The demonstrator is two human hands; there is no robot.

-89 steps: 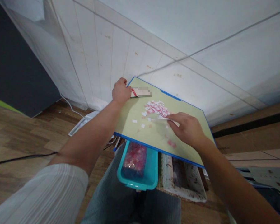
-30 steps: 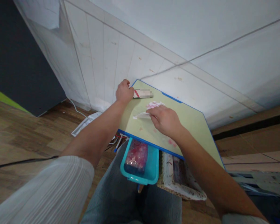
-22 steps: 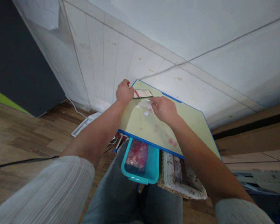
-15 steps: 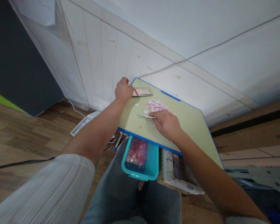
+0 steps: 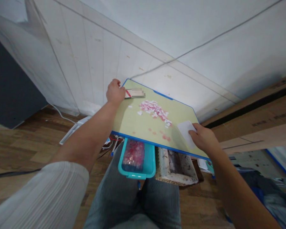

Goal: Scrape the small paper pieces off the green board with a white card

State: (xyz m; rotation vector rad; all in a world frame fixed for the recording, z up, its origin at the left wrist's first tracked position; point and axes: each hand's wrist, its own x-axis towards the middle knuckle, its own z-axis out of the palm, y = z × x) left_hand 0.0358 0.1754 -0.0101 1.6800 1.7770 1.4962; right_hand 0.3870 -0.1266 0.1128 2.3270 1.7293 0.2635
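Note:
A small pale-yellow tabletop with a blue rim (image 5: 143, 125) stands in front of me. My left hand (image 5: 115, 92) is closed at its left edge, against the end of a flat rectangular object (image 5: 133, 93) with a red stripe; its fingertips are hidden. Part of that object is blurred out. Towards the right side of the tabletop, my right hand (image 5: 203, 138) pinches a white card (image 5: 186, 132) between thumb and fingers. A loose spread of small pink and white flakes (image 5: 153, 109) lies between the hands, with a few strays to its left.
A turquoise bin (image 5: 149, 159) holding a pink plastic-wrapped pack (image 5: 134, 156) sits below the front edge, beside a cloth-lined basket (image 5: 164, 171). A white wall (image 5: 97, 57) rises behind. Cardboard boxes (image 5: 255, 124) stand at the right. A cable (image 5: 197, 47) crosses the wall.
My right hand has moved right with the card, away from the flakes, which now show as a longer spread trailing rightward. My left hand stays at the tabletop's edge. The view has shifted.

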